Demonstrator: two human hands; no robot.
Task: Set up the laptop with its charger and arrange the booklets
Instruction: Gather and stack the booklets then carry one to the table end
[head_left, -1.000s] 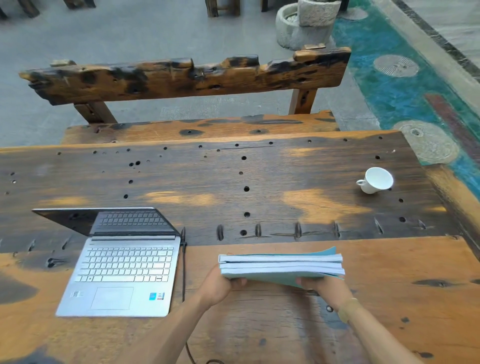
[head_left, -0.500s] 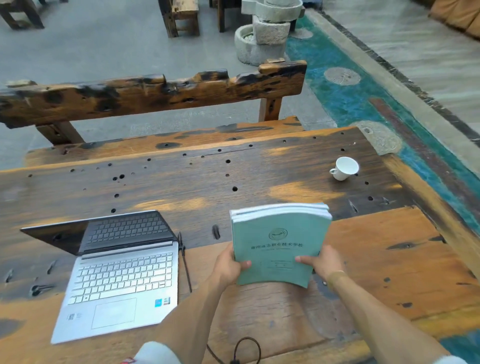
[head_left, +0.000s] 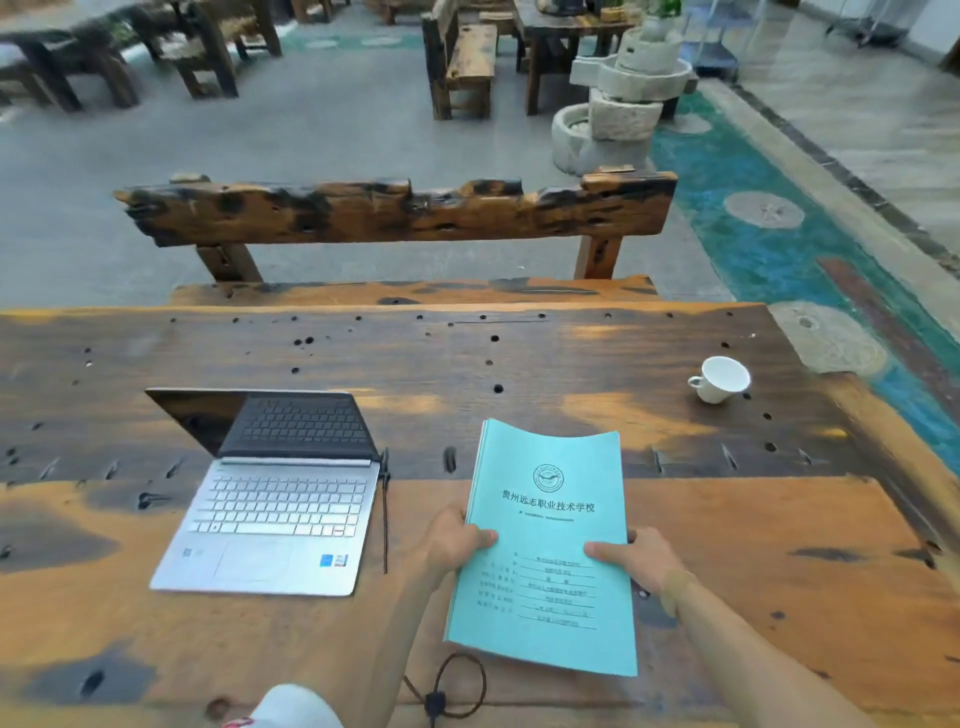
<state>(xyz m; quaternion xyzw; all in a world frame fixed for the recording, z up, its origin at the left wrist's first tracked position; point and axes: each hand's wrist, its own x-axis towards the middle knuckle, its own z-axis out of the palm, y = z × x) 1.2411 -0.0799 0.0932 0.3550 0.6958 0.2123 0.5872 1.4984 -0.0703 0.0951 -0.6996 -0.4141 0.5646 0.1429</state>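
Observation:
A stack of teal booklets with printed covers is held above the wooden table, cover facing me. My left hand grips its left edge and my right hand grips its right edge, thumbs on the cover. A silver laptop stands open at the left, its dark screen tilted back. A black charger cable runs down along the laptop's right side and loops near the table's front edge.
A white cup lies tipped at the far right of the table. A rough wooden bench stands behind the table. Stone millstones and more wooden furniture stand on the floor beyond.
The booklets went from lying flat with edges toward me to raised and tilted so the cover faces me. Both hands kept hold. The camera view tipped upward.

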